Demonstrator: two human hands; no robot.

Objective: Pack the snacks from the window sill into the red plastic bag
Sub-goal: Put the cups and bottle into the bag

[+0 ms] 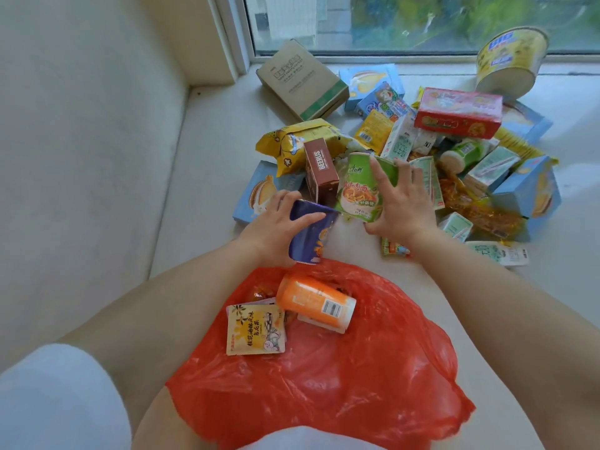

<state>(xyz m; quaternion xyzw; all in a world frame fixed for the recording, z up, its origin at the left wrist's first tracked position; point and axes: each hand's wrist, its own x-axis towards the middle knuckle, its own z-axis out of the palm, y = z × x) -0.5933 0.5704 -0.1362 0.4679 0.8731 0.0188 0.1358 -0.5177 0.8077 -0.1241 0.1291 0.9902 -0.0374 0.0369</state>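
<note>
The red plastic bag (341,368) lies open on the sill in front of me, with an orange cup (315,302) and a yellow tea sachet (255,329) at its mouth. My left hand (276,227) grips a dark blue snack cup (311,235) just above the bag's far edge. My right hand (401,198) is wrapped around a green instant noodle cup (358,190) at the near side of the snack pile. A brown box (321,172) stands between the two cups.
The pile on the window sill (207,177) holds a red box (459,112), blue boxes (526,190), a yellow bag (292,144), milk cartons (401,141), a cardboard box (302,79) and a large yellow bowl (511,58) by the window glass. A wall rises on the left.
</note>
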